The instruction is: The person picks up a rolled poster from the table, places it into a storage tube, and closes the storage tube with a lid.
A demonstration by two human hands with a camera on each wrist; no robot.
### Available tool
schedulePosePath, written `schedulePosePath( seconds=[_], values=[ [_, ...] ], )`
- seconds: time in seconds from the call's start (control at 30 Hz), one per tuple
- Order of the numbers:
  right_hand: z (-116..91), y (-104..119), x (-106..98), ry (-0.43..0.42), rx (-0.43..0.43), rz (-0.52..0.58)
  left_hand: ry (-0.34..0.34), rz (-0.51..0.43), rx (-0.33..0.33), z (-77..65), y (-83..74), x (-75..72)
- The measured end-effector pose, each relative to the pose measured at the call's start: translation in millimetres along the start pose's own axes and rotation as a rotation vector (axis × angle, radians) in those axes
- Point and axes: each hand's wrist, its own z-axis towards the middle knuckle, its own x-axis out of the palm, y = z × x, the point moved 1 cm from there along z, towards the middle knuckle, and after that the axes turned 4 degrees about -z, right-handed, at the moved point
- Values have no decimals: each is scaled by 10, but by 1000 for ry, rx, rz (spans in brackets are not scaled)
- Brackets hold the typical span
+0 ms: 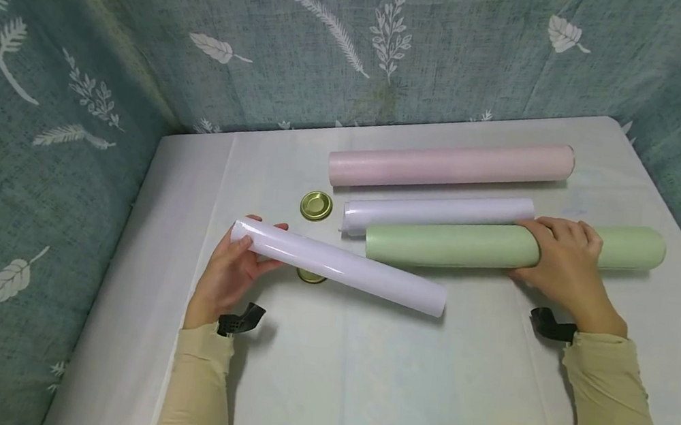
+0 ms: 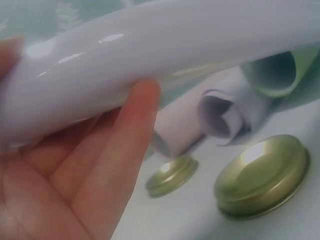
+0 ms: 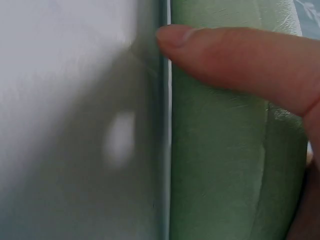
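In the head view my left hand (image 1: 230,270) holds a glossy white paper roll (image 1: 341,265) near its left end, thumb on top and fingers beneath. The roll slants down to the right, over part of a gold lid (image 1: 312,276). My right hand (image 1: 563,261) grips a green paper roll (image 1: 454,244) right of its middle, thumb on the near side and fingers over the top. A second white roll (image 1: 439,215) lies just behind the green one, partly covered by it. In the right wrist view the thumb (image 3: 225,60) presses along the green roll's lower edge.
A pink roll (image 1: 450,165) lies at the back of the white table (image 1: 410,383). Another gold lid (image 1: 316,205) rests left of the rolls. Leaf-patterned teal cloth (image 1: 454,59) hangs behind the table and at its sides.
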Motion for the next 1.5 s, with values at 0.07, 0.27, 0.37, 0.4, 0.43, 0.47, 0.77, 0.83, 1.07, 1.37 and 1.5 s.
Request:
schedulePosePath(
  seconds=[0.07, 0.27, 0.37, 0.4, 0.43, 0.47, 0.77, 0.83, 1.07, 1.37, 1.5],
  values=[
    [1, -11, -19, -29, -5, 11, -12, -25, 26, -18, -21, -50],
    [-11, -42, -55, -97, -22, 45, -84, -84, 72, -99, -63, -205],
    [-20, -57, -52, -114, -32, 50, -88, -89, 80, -121, -86, -255],
    [-22, -62, -49, -116, -34, 50, -86, -92, 83, -122, -93, -269],
    [-23, -66, -47, -120, -38, 50, -85, -95, 84, -121, -101, -280],
    [-22, -69, -47, -121, -40, 48, -84, -103, 88, -120, -108, -295],
    [-8, -85, -13, -94, -46, 20, -121, -180, 119, -174, -154, -421],
    [-12, -86, -4, -86, -44, 13, -125, -201, 131, -188, -172, -445],
    [-16, -82, 5, -58, -39, 6, -168, -276, 175, -243, -263, -526],
    [-20, -79, -4, -34, -25, 3, -191, -325, 225, -311, -354, -577],
    [-24, -78, -1, -31, -29, 0, -219, -312, 233, -326, -352, -603]
  ],
)
